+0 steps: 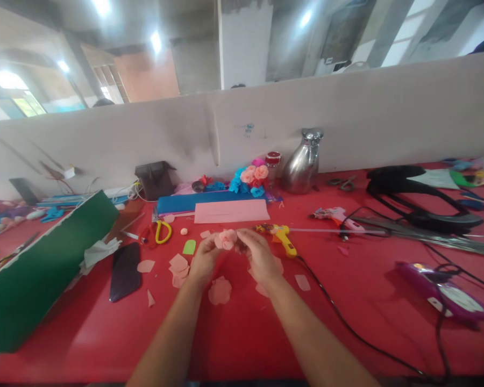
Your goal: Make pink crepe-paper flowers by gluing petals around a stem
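Observation:
A small pink paper flower [227, 239] is held up between my two hands over the red table [242, 344]. The fingers of my left hand [205, 258] pinch it from the left. My right hand [262, 255] has its thumb and fingers closed at the flower's right side. Below them lies a round layered piece of pink crepe paper [220, 291]. Cut pink petals [179, 267] are piled left of my left hand, beside a light green template piece [189, 247]. More petals lie partly hidden under my right hand. A yellow glue gun [284, 240] rests just beyond that hand.
Yellow-handled scissors [163, 232], a dark phone [125, 271] and a green board [52, 269] are at left. Folded pink paper [232, 211], finished flowers [255, 173] and a metal jug [304, 161] stand behind. At right are a pink glue gun [339, 217], cords and a purple device [439, 290].

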Demonstrator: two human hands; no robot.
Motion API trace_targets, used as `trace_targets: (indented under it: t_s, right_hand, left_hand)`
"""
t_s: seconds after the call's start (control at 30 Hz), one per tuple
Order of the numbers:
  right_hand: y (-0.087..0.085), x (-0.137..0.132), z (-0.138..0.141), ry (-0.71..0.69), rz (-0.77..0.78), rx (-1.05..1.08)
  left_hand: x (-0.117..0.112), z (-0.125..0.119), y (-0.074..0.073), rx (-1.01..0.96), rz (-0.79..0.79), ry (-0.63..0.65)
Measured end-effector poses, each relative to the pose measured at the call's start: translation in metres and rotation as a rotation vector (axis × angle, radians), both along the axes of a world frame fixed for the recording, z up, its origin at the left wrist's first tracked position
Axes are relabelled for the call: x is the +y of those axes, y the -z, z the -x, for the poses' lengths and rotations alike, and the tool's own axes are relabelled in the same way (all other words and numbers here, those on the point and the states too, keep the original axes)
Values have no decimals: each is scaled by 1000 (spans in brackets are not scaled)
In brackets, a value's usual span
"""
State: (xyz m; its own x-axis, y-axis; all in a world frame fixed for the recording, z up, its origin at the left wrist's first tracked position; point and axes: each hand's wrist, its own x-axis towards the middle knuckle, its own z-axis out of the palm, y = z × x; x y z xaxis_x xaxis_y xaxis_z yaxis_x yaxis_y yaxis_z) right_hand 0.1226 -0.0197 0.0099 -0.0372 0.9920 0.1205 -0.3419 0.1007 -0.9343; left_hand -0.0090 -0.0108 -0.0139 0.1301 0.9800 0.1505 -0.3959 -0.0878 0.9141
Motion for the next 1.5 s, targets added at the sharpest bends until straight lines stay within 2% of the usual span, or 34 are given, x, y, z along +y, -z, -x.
trace_targets:
  t_s: [0.23,0.4,0.63,0.8,1.17,1.5]
  right_hand:
    - [-5,-2,1,-20,31,4]
    - [-1,1,2,-2,116,43]
    - [2,3,4,78,158,12]
    - [-3,0,5,49,130,-33]
    - [1,-1,7,-34,109,-19]
    - [-1,-4,6,-41,47,-16]
  left_hand:
    - [-1,-3,-3,-53,-10,61]
    - [-1,-6,-2,-165,118,60]
    - [4,-5,7,-298,273,4]
    - [4,-5,8,-314,255,30]
    - [3,-8,3,-250,130,-20]
    - [1,-7,2,-175,26,-13]
